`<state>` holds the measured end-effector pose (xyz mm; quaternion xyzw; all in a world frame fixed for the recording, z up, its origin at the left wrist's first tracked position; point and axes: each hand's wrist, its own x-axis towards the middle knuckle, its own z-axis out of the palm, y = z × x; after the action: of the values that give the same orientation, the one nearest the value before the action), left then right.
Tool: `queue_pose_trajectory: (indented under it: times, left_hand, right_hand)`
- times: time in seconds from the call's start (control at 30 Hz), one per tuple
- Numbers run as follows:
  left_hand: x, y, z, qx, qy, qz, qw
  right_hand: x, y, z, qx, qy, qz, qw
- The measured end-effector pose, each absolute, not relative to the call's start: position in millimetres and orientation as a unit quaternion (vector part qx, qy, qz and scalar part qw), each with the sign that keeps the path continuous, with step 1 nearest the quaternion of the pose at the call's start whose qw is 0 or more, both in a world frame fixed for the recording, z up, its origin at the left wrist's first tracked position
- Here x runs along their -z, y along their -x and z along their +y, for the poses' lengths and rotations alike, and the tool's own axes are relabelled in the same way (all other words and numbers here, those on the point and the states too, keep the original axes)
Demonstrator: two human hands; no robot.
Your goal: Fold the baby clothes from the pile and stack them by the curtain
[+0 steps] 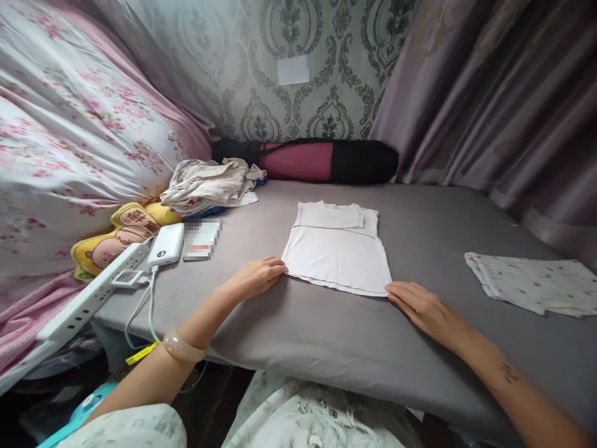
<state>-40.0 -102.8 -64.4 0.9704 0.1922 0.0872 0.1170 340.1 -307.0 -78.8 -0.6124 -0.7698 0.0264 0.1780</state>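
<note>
A small white shirt (338,258) lies flat on the grey sheet in front of me, its sleeves laid across the upper part. My left hand (261,277) pinches its near left corner, with fingers pressed together. At the near right corner, my right hand (422,308) is closed on the hem in the same way. The thumbs are mostly hidden. The shirt's near edge runs between both hands, resting on or just above the sheet.
Folded patterned cloth (536,283) lies at right; a clothes pile (212,186) sits back left. Along the left are a power strip (97,292), a white power bank (166,244), a blurred-out flat item (202,239) and a yellow plush (116,236). A long black-and-maroon bag (298,162) lies against the wall.
</note>
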Motion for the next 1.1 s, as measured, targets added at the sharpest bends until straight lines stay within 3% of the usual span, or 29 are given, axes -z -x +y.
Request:
queue_pose_trajectory:
  times: [0.13, 0.43, 0.73, 0.9, 1.1]
  left_hand:
    - [69, 39, -99, -0.093, -0.967, 0.203, 0.120]
    - [67, 33, -89, -0.167, -0.927, 0.233, 0.244]
    - [53, -4, -62, -0.326, -0.767, 0.396, 0.386]
    - [58, -43, -28, -0.384, -0.729, 0.455, 0.337]
    - [62, -82, 4, -0.348, -0.729, 0.537, 0.243]
  right_hand:
    - [80, -340, -309, -0.030, 0.613, -0.768, 0.182]
    - [65, -333, -301, -0.094, 0.637, -0.729, 0.231]
    - [45, -345, -248, -0.089, 0.750, -0.549, 0.359]
    - [51, -366, -197, -0.064, 0.771, -0.498, 0.391]
    - [55, -370, -145, -0.043, 0.848, -0.426, 0.311]
